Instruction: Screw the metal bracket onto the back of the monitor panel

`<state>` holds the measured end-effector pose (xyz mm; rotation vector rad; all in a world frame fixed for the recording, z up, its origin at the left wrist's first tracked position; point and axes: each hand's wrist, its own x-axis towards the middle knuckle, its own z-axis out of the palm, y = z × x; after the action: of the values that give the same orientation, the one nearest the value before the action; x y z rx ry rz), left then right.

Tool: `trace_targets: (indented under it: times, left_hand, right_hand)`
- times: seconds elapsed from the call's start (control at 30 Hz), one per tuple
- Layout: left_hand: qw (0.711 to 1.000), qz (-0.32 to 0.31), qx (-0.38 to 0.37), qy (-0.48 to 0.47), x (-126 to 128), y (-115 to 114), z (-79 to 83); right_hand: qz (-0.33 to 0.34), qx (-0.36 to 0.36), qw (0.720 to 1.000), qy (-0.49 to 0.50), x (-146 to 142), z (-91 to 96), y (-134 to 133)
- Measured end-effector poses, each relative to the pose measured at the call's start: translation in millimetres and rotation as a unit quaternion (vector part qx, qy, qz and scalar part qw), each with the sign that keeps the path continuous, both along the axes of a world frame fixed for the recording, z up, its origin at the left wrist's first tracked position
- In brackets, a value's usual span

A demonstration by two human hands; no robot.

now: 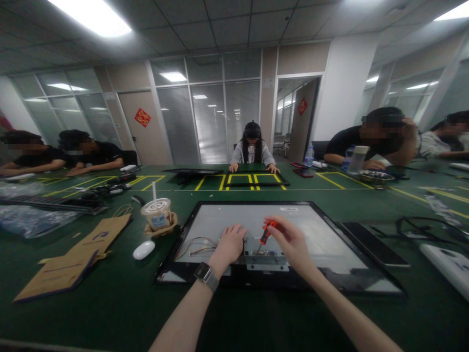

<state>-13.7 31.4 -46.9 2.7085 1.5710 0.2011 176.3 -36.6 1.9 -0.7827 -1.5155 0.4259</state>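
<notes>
A flat display panel (205, 220) with a black frame and a pale grey back lies in front of me. On its near side sits a metal bracket (267, 264) with a small circuit board. My right hand (291, 242) grips a red and black screwdriver (268, 232), its tip pointing down at the board. Just left of the bracket, my left hand (230, 244) lies on the panel with fingers stretched out, a watch (206, 276) on that wrist. Thin wires (198, 243) run over the panel beside it. The fingertips are partly hidden.
Left of the panel are a drink cup (157, 213) in a cardboard holder, a white earbud case (144, 250) and a flattened paper bag (78, 259). To the right lies a dark phone (373, 243). Across the green table, a person (252, 149) touches a black frame (256, 184).
</notes>
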Motion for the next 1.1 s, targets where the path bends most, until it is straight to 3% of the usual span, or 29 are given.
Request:
trace_targets:
  times: [0.17,0.43,0.63,0.8,0.93,1.1]
  left_hand:
    - [1.000,-0.004,0.009,-0.010,-0.7,3.1,-6.1]
    - [1.000,-0.009,0.007,-0.010,-1.0,1.9,-4.1]
    - [1.000,-0.006,0.005,-0.010,-0.5,0.6,-2.0]
    - [1.000,-0.003,-0.001,-0.008,-0.5,0.9,-1.9]
    - [1.000,-0.001,-0.001,-0.012,0.0,-1.0,0.8]
    - [1.000,0.002,0.000,-0.009,0.4,-1.3,0.5]
  right_hand:
    - [-0.011,0.004,1.000,-0.003,2.9,0.0,1.2]
    - [0.060,-0.041,0.997,-0.002,4.2,-1.3,-2.3]
    - [-0.019,0.014,1.000,-0.005,4.0,-3.1,2.8]
    - [-0.015,0.003,1.000,0.000,3.5,0.5,0.5]
    - [0.016,-0.015,0.999,0.038,2.5,1.6,-0.3]
    - [0.103,-0.084,0.989,0.061,3.0,-1.6,0.2]
